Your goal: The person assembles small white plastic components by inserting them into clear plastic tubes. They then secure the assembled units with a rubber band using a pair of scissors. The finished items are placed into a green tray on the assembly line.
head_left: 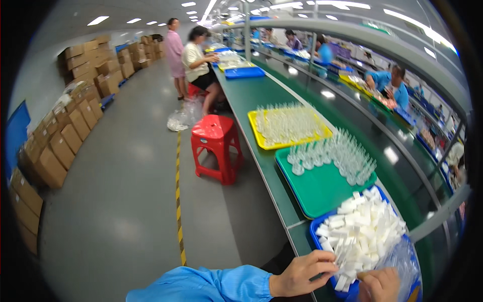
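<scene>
My left hand (pixel 305 273), in a blue sleeve, reaches over the near left edge of a blue tray (pixel 316 232). Its fingers are bent but apart, close to a heap of small white rectangular pieces (pixel 359 229), and I see nothing between them. Low in the view, my right hand (pixel 381 285) is curled at the near side of the same tray, beside a crumpled clear plastic bag (pixel 405 261). Whatever its fingers hold, if anything, is hidden.
Beyond stands a green tray (pixel 317 189) with rows of clear plastic parts, then a yellow tray (pixel 259 136) with more. A red stool (pixel 216 146) stands left of the bench (pixel 241 108). Cartons (pixel 70 138) line the left wall. Several people work farther off.
</scene>
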Demonstrator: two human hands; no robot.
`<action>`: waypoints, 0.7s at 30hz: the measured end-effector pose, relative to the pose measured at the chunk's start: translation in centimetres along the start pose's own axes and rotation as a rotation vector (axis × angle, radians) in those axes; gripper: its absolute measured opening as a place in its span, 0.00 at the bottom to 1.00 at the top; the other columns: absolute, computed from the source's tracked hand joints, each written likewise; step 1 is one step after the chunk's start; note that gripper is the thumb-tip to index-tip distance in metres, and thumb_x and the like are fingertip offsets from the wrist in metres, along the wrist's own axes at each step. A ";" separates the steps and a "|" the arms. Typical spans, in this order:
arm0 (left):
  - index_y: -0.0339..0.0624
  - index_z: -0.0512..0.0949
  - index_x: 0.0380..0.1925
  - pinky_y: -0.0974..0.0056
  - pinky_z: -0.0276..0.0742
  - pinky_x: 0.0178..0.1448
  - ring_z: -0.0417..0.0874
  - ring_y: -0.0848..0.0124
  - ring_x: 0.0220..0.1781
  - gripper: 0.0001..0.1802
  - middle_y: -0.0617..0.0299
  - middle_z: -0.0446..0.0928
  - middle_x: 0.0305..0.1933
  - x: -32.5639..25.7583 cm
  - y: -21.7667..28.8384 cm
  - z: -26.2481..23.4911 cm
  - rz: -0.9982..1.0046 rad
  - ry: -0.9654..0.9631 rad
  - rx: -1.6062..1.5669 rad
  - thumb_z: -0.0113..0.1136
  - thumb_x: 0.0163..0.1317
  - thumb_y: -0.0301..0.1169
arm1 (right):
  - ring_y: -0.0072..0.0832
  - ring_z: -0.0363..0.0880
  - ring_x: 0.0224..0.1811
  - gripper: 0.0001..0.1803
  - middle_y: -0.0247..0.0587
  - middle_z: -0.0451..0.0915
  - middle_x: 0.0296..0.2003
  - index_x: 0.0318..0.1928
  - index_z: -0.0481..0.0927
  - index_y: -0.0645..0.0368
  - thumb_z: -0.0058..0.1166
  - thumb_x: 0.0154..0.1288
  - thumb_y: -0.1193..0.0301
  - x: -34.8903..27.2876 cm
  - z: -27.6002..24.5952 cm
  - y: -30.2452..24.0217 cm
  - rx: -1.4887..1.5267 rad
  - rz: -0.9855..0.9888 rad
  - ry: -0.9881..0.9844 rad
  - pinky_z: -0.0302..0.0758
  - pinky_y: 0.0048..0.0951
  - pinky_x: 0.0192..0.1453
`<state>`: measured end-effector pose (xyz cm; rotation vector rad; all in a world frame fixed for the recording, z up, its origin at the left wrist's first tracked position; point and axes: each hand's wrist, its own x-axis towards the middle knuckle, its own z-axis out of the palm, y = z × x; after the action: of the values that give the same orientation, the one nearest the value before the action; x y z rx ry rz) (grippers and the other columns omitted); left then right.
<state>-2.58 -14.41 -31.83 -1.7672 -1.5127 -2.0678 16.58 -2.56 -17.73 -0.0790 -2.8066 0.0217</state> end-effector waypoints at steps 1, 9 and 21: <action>0.43 0.81 0.41 0.60 0.83 0.44 0.85 0.58 0.43 0.16 0.54 0.79 0.47 0.8 -0.7 1.1 0.028 -0.010 -0.023 0.69 0.51 0.20 | 0.41 0.77 0.35 0.15 0.41 0.79 0.34 0.44 0.80 0.58 0.63 0.53 0.78 -1.4 0.5 0.8 -0.083 0.036 0.034 0.70 0.41 0.41; 0.39 0.68 0.48 0.63 0.79 0.54 0.81 0.65 0.47 0.21 0.50 0.71 0.48 -5.2 -1.0 -0.8 -0.176 0.108 0.035 0.60 0.57 0.10 | 0.31 0.75 0.38 0.21 0.32 0.78 0.36 0.49 0.80 0.55 0.58 0.51 0.71 -0.1 3.7 1.9 0.009 -0.005 -0.102 0.69 0.31 0.42; 0.41 0.77 0.42 0.61 0.79 0.49 0.83 0.60 0.43 0.19 0.52 0.79 0.43 -7.6 -0.3 1.2 -0.096 -0.086 -0.022 0.70 0.49 0.17 | 0.27 0.73 0.43 0.11 0.31 0.72 0.36 0.43 0.76 0.51 0.50 0.59 0.66 -0.3 5.5 2.8 -0.095 -0.226 -0.352 0.66 0.30 0.44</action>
<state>0.79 -17.47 -38.00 -1.8491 -1.6342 -2.0842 15.18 0.16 -23.13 0.2427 -3.1486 -0.1670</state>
